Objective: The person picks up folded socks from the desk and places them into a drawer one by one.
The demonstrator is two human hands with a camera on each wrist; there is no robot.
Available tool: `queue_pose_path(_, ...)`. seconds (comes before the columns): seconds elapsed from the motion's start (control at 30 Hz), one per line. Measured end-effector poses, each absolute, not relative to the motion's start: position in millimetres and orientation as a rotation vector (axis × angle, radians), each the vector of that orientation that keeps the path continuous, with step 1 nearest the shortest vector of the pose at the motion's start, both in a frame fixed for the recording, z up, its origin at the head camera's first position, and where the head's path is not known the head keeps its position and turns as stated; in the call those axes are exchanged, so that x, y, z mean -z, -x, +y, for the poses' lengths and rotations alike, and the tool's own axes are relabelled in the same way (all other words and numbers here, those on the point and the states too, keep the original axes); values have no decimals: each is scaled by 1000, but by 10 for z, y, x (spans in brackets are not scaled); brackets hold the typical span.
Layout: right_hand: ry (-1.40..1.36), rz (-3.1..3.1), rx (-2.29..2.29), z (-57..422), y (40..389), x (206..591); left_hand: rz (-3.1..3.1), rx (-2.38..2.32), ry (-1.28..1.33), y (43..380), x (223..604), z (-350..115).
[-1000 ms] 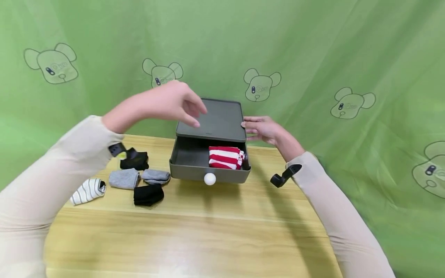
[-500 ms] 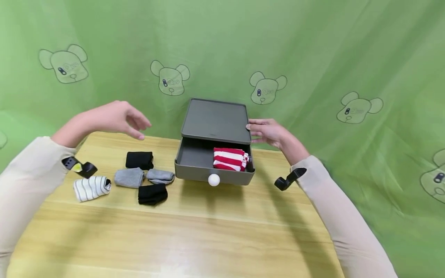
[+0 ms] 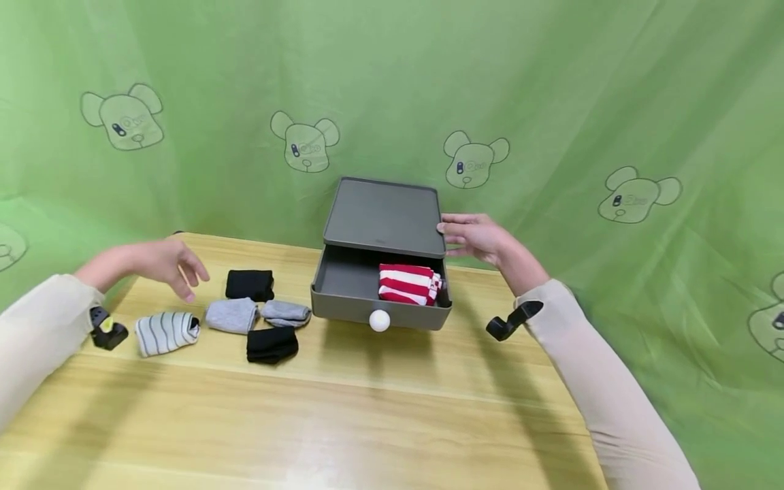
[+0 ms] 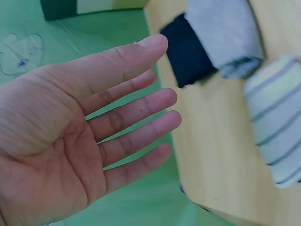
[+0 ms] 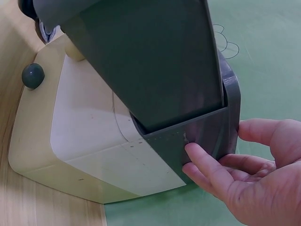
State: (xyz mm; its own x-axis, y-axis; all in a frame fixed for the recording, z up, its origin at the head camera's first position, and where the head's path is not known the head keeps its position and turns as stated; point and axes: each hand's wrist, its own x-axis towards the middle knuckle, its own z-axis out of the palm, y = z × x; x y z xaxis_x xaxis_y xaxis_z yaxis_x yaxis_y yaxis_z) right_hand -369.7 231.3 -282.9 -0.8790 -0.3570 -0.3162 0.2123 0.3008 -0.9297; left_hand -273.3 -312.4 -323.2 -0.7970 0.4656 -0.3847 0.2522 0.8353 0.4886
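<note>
Head view: looking down on a pale wooden surface (image 3: 343, 422), backed by a green curtain (image 3: 392, 75) printed with outlined animal heads.
Left hand (image 3: 167, 264): hovering over the surface's left end, near the white striped bundle (image 3: 167, 333) and the rear black bundle (image 3: 249, 284) but apart from both; wide and loose, with palm bare and fingers slightly bent in the left wrist view.
Right hand (image 3: 474, 237): touching the right side of the grey box (image 3: 386, 214) with fingertips; wide, with fingers spread and nearly straight, rather than wrapped around anything.
Grey box: standing near the curtain, topped with a flat, rimmed lid-like panel; joined in the right wrist view by a white section (image 5: 84, 108) and a cream section (image 5: 37, 127) bearing a dark knob (image 5: 33, 76).
Drawer (image 3: 343, 305): sticking out from the grey box, fronted by a white knob (image 3: 379, 320).
Red-and-white striped bundle (image 3: 407, 282): lying inside the drawer, in its right half.
Loose cloth: spread left of the drawer, with the larger grey bundle (image 3: 231, 315) just beside the smaller grey bundle (image 3: 286, 313), between the rear black bundle and the front black bundle (image 3: 272, 344).
Pale sleeves (image 3: 600, 381): fitted with black wrist devices (image 3: 107, 330) at the cuffs.
</note>
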Motion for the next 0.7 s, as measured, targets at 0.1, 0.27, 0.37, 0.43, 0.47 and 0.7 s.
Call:
queue_pose_path(0.1, 124, 2115, 1600, 2301, 3670, 2854, 2457, -559, -498, 2673, 3382, -3237)
queue_pose_path(0.27, 139, 2106, 1589, 2230, 3663, 2909, 2392, -563, -430, 2552, 3599, -3427)
queue_pose_path(0.37, 145, 2103, 1595, 2211, 3654, 2906, 2380, -569, -408, 2509, 3681, -3511)
queue_pose_path(0.43, 137, 2103, 1604, 2215, 3641, 2886, 2375, -563, -398, 2493, 3714, -3540)
queue_pose_path(0.47, 134, 2104, 1607, 2223, 3635, 2874, 2371, -564, -396, 2492, 3728, -3548)
queue_pose_path(0.7, 107, 2117, 1638, 2326, 3612, 2810, 2364, -593, -416, 2574, 3811, -3523)
